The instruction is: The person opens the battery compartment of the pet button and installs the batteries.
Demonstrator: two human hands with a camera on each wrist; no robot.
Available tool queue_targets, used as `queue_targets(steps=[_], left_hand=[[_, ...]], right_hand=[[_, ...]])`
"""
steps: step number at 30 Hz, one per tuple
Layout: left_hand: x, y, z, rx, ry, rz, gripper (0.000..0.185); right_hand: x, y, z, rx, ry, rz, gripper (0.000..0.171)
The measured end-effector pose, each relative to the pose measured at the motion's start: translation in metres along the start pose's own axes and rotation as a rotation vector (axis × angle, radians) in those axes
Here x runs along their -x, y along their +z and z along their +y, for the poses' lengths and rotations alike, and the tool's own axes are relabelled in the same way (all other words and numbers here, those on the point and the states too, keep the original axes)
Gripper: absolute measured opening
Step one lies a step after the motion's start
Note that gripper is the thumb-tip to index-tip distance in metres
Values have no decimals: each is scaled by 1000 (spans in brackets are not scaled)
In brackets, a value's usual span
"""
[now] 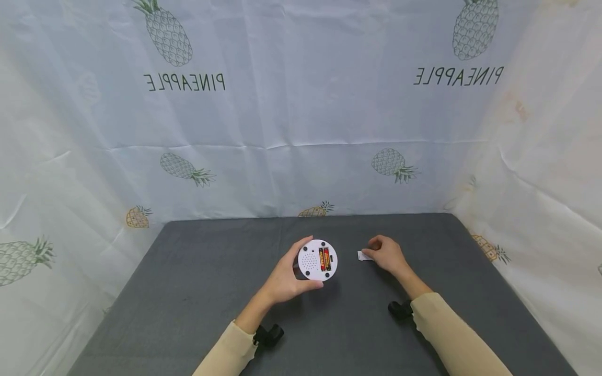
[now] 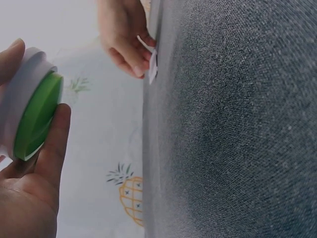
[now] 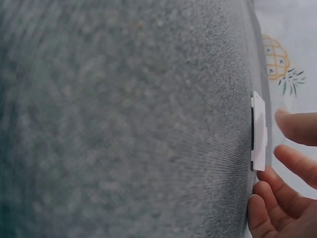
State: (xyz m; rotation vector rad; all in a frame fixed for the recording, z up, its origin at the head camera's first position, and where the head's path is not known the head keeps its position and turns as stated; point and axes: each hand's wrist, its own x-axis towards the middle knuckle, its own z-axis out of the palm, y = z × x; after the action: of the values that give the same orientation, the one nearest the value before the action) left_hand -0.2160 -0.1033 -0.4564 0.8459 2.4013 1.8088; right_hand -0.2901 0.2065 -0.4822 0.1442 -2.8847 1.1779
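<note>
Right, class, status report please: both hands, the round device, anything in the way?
Left hand grips round white device, batteries exposed. Right hand touching small white cover on grey mat. Nothing between them.

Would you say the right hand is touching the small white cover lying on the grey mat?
Touching. The left wrist view shows the right hand with its fingertips on the white cover, which rests against the grey mat.

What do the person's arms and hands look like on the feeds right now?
Both hands are bare: the left hand and the right hand show no gloves, rings or markings. Each arm wears a long cream sleeve that ends at the wrist. A small black camera mount sits under each wrist.
</note>
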Motion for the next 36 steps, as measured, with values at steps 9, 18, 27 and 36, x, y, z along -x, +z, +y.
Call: queue_targets(steps=[9, 18, 27, 36], left_hand=[[0, 1, -1, 10, -12, -5, 99], [0, 2, 0, 14, -22, -4, 100], [0, 1, 1, -4, -4, 1, 99], [0, 1, 0, -4, 0, 2, 100]], right_hand=[[-2, 4, 7, 49, -26, -9, 30], [1, 3, 5, 25, -54, -37, 25], [7, 2, 2, -9, -90, -79, 17], [14, 9, -8, -139, -79, -67, 17]])
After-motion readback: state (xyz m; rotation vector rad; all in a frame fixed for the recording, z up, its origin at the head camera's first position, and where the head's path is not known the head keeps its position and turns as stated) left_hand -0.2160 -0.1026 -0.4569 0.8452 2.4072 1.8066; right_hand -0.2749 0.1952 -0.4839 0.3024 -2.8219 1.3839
